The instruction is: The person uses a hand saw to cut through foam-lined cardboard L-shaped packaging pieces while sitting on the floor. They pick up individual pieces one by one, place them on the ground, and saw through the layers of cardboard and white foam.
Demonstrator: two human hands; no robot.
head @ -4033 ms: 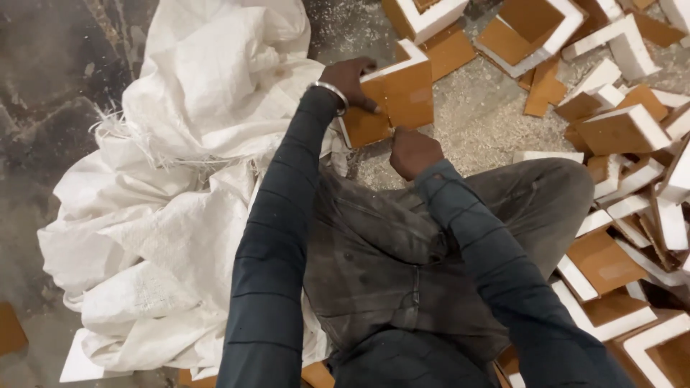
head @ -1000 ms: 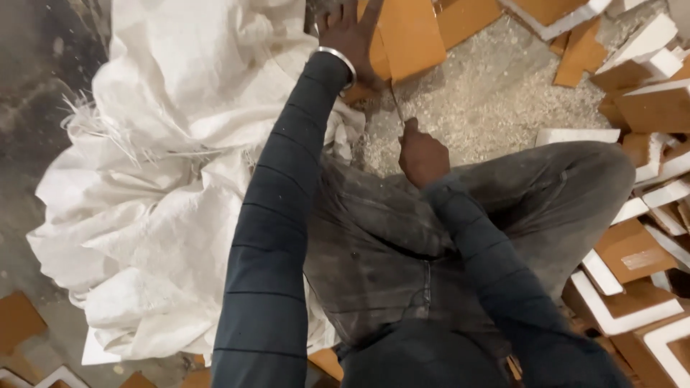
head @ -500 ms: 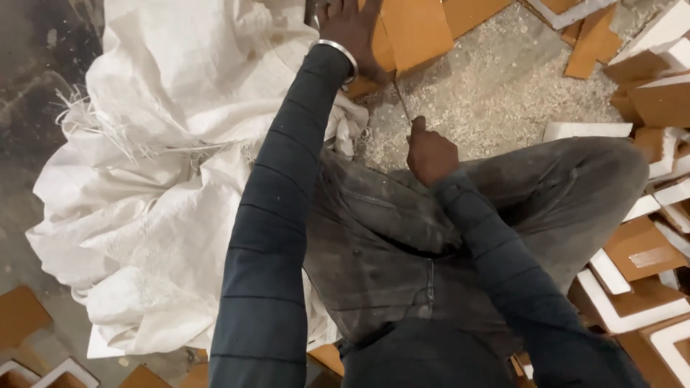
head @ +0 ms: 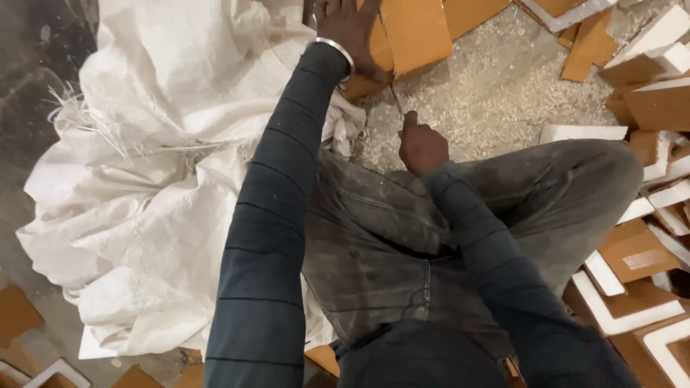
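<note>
Seen from above, near the top centre of the frame: left hand pressed flat over an orange-brown foam-backed block, fingers spread and clamped on its near edge, a metal bangle at the wrist. Just below, right hand closed in a fist round a thin blade, tip reaching up to the block's lower edge; blade too slim to tell whether touching or just short.

Under both, a patch of pale shavings on the floor, upper centre. At left, a big crumpled white woven sack, frayed threads loose at its edge. Along the right side, a heap of similar offcuts, orange faces with white cores. Grey dusty trousers filling the middle.

Judged as trimming the block's edge. To do it well:
1. Block held firm against the floor, no rocking.
2. Left fingers kept above the cut line, clear of the blade's path.
3. Short, shallow strokes, blade at a low angle, away from the wrist.
4. Risk: a slip toward the left palm or the knee.
</note>
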